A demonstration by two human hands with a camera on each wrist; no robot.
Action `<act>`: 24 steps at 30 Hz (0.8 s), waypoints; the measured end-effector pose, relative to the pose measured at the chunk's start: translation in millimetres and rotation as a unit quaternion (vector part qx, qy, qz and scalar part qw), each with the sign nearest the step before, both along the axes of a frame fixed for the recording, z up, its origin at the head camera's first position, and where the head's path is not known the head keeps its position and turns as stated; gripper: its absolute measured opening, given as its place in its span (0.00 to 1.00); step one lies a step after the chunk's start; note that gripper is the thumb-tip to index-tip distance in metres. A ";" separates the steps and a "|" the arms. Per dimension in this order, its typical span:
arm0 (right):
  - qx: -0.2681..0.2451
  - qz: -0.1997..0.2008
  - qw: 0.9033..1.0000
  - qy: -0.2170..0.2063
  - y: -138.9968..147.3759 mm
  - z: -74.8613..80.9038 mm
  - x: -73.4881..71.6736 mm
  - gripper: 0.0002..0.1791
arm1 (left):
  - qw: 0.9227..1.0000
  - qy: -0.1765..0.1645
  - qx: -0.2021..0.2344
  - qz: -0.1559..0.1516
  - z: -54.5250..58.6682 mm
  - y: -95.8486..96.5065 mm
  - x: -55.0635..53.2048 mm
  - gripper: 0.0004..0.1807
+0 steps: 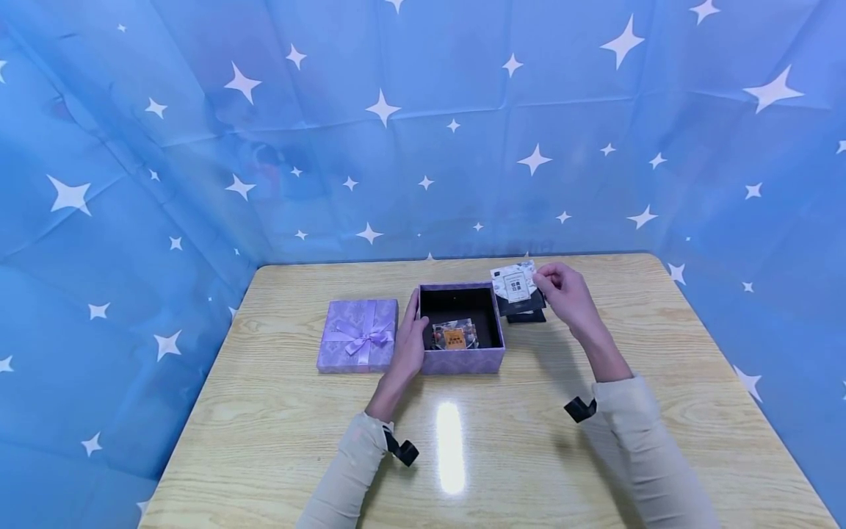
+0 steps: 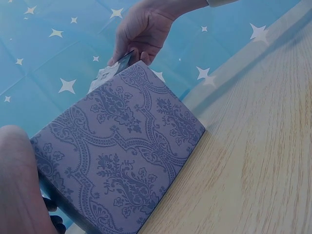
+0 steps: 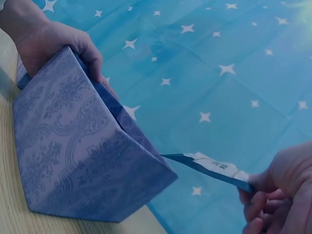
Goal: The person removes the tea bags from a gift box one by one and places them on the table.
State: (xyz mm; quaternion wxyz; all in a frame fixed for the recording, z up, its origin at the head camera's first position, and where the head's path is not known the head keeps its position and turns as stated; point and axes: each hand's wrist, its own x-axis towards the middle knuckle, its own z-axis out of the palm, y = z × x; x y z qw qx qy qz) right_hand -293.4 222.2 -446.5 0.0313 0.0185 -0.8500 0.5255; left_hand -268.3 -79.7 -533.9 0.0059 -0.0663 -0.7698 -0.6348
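A purple patterned box (image 1: 463,361) with a dark inside stands without its lid on the table. My left hand (image 1: 410,344) grips its left wall, the thumb over the rim. Inside the box, near the front, lies a sachet with an orange label (image 1: 454,338). My right hand (image 1: 570,297) pinches the right edge of a white-and-black sachet (image 1: 516,283) just beyond the box's right rim. In the right wrist view the pinched sachet (image 3: 217,166) shows edge-on, held between thumb and fingers. Below it a dark packet (image 1: 526,317) shows in part beside the box.
The purple lid (image 1: 358,336) with a ribbon bow lies left of the box, close to my left hand. Wood-grain table (image 1: 277,441) spreads around them. A blue star-printed curtain (image 1: 423,147) hangs behind the table and at both sides.
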 end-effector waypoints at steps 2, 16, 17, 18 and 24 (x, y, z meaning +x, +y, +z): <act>0.001 -0.004 1.000 0.003 4.5 -1.4 -0.2 0.19 | 1.000 -0.007 -0.008 -0.005 3.0 -1.2 0.0 0.34; 0.017 -0.037 0.999 0.013 29.1 -4.6 1.2 0.19 | 1.000 -0.010 -0.014 -0.004 46.6 -1.2 23.6 0.33; 0.019 -0.039 0.999 0.014 31.1 -5.1 0.7 0.19 | 1.000 -0.011 -0.016 -0.006 46.4 -1.4 23.4 0.33; 0.022 -0.041 0.999 0.014 33.4 -5.4 0.3 0.19 | 1.000 -0.012 -0.016 -0.007 39.8 -1.6 20.0 0.33; 0.027 -0.054 0.998 0.006 47.6 -8.4 -2.1 0.19 | 1.000 0.010 -0.006 0.005 -2.6 0.6 0.1 0.34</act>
